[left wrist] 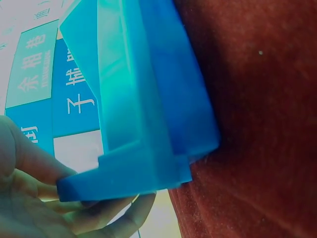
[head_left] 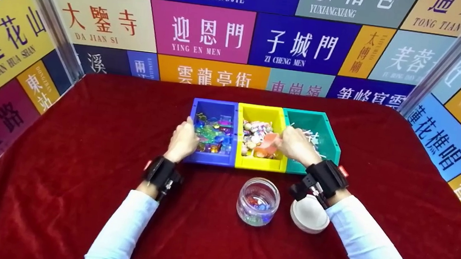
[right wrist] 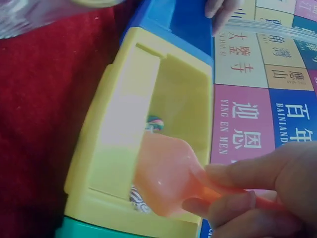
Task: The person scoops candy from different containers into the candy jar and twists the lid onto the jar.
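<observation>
Fingers [right wrist: 233,173] of the right hand [head_left: 296,145] pinch an orange scoop [right wrist: 166,173] over the yellow bin [head_left: 244,114]; left hand [head_left: 181,141] grips the blue bin [head_left: 193,109].

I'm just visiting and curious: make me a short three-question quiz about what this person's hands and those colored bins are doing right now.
1. True or false: the right hand holds an orange scoop over the yellow bin.
2. Which bin does the left hand touch? A) teal B) blue C) yellow
3. Fill in: the white lid lies on the red cloth beside the glass ____.

Key
1. True; the right wrist view shows the fingers pinching its handle.
2. B, the blue bin of colored gems; the teal bin is at the other end.
3. jar
</observation>
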### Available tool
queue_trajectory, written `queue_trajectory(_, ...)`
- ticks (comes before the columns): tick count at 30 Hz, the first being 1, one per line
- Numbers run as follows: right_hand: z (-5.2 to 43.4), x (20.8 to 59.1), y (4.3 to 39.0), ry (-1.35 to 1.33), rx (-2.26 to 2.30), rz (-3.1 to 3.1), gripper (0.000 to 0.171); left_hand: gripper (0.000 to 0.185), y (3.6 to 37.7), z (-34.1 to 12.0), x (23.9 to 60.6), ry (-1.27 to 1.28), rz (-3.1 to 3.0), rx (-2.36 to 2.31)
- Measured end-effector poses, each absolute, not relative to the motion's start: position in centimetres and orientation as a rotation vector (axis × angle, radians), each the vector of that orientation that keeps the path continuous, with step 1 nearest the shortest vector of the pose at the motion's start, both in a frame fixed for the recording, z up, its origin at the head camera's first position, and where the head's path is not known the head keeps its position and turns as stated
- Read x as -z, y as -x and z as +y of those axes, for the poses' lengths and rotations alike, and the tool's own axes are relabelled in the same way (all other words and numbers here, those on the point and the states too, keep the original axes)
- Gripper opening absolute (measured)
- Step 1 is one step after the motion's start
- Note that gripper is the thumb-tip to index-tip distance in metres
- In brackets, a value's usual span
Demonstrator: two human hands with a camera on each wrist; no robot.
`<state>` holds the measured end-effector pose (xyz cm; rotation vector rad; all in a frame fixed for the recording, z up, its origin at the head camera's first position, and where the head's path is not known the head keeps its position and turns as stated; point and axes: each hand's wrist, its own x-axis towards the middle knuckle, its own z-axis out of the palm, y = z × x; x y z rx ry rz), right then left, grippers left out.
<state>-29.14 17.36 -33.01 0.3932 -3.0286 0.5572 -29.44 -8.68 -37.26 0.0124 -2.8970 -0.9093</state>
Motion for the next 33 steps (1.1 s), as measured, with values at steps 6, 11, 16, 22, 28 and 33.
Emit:
queue_trajectory(6,16.7,34.7,29.2,-0.431,-0.52,-2.923,0.033,0.053,29.4,-8.6,37.4,-0.005,-2.903,0.911)
queue_trajectory(11,16.1,35.4,29.4,-0.41,-0.532,-2.91,0.035,0.051,29.4,-8.6,37.6,0.013,-2.898,0.917)
queue_trajectory(16,15.6,35.4,29.9,-0.381,-0.553,-2.999,0.035,0.046,29.3,-8.7,37.4,-0.001,-2.882,0.912)
queue_trajectory(22,15.9,35.3,30.5,-0.348,-0.609,-3.071,0.033,0.052,29.5,-8.7,37.1,0.009,-2.899,0.92)
queue_trajectory(28,16.2,36.1,30.7,-0.421,-0.712,-3.039,0.031,0.049,29.5,-8.9,37.1,0.003,-2.897,0.913)
queue_trajectory(33,16.3,36.6,30.7,-0.471,-0.78,-2.998,0.027,0.05,29.6,-8.9,37.2,0.009,-2.897,0.921)
